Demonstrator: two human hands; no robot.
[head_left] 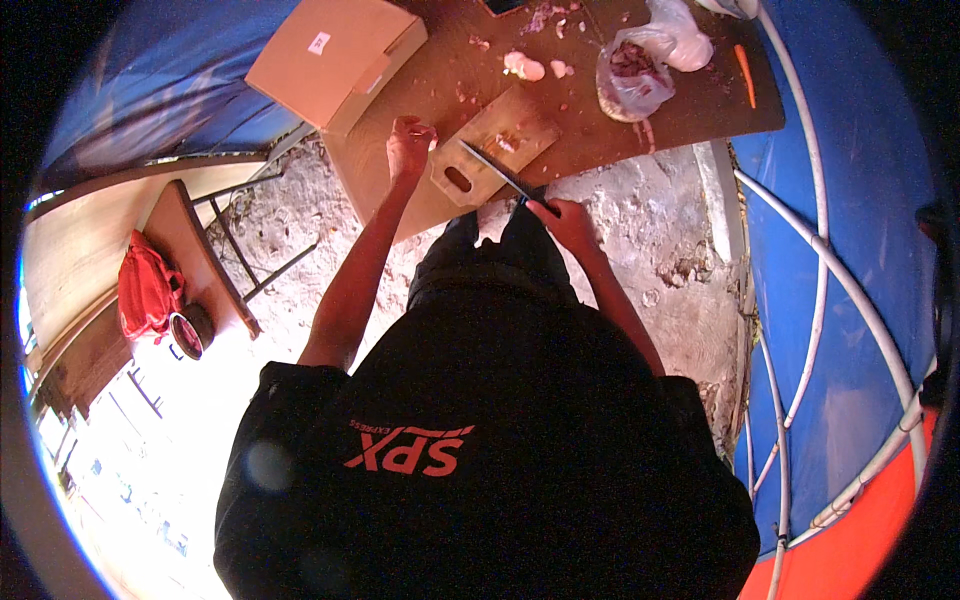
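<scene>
My left hand is raised at the left of a wooden cutting board, fingers closed on a small pale piece too small to name exactly. My right hand grips the black handle of a knife, whose blade points up-left across the board. A small peeled-looking bit lies on the board. Above it on the table are several pale and reddish pieces, a clear plastic bag of dark reddish pieces, and a white plastic bag beside that.
A closed cardboard box sits on the table's upper left, an orange object at its right. A wooden bench with a red bag stands left. Pale pipes and blue tarpaulin flank the right.
</scene>
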